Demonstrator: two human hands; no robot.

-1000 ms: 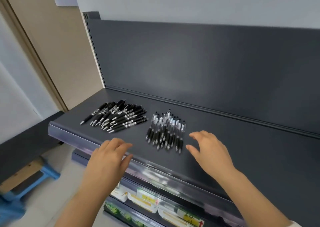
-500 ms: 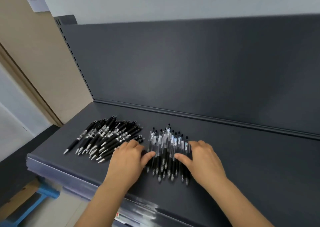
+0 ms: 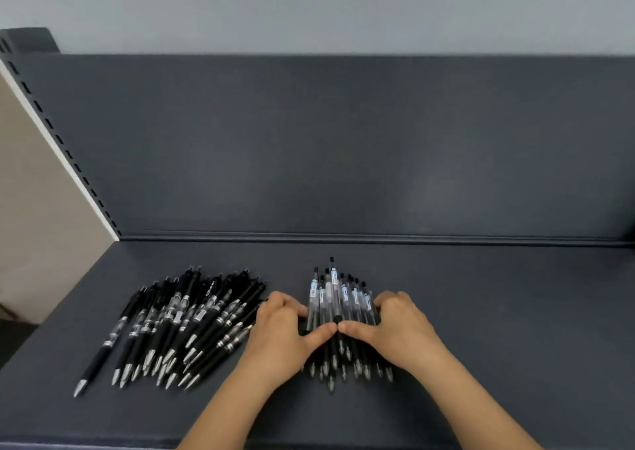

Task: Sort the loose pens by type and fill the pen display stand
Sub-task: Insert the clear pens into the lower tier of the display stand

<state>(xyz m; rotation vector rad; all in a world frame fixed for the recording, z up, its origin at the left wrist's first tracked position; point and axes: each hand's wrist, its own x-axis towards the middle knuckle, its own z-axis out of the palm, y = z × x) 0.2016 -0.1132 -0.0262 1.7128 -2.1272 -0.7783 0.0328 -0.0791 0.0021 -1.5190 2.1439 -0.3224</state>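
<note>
- Head view: the left hand (image 3: pixel 278 339) and the right hand (image 3: pixel 402 332) cup a bundle of clear-barrelled pens (image 3: pixel 338 298) from either side, fingers curled against its flanks, thumb tips meeting across the top.
- The bundle lies flat on the dark shelf (image 3: pixel 498 312), caps poking out beyond the fingertips, nibs showing below the palms.
- Just outside the left hand's knuckles, a heap of black pens (image 3: pixel 178 319) fans across the shelf, its nearest pens touching or almost touching that hand.
</note>
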